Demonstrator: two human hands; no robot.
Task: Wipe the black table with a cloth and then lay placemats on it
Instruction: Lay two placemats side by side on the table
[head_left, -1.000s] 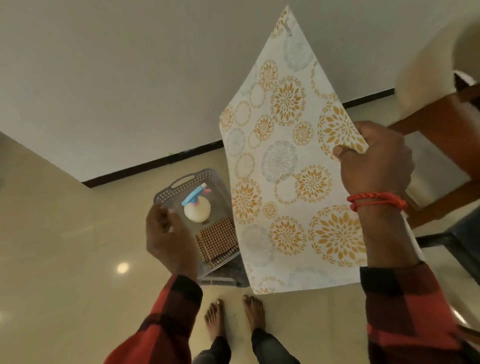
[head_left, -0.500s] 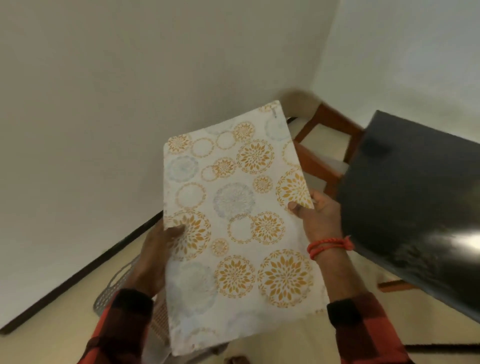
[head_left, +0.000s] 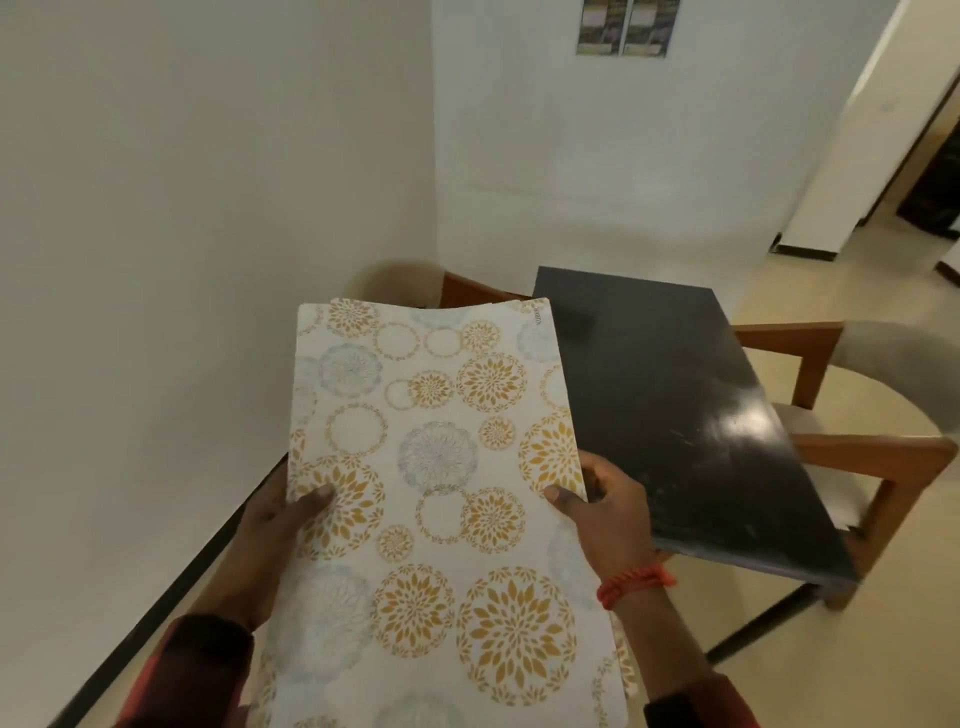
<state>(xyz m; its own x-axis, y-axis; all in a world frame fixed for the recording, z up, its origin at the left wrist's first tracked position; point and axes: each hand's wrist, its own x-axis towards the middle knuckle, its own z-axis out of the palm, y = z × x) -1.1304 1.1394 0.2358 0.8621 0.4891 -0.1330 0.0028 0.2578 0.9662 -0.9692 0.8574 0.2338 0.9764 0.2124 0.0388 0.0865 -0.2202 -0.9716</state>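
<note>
Hands (head_left: 275, 514) (head_left: 608, 499) — two — grip stacked placemats (head_left: 436, 467) beside one black table (head_left: 670, 395).

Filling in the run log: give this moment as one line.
stage: carrying | placemats: held by left hand and right hand | black table: no mat laid

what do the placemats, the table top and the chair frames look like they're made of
Placemats: probably flexible vinyl or plastic, matte with a fine texture; the printed sheets curve where the hands hold them.
Table top: black and glossy, maybe laminate or lacquered board; it mirrors a light and shows scuffs or smears.
Chair frames: likely reddish-brown wood with a smooth finish.
</note>
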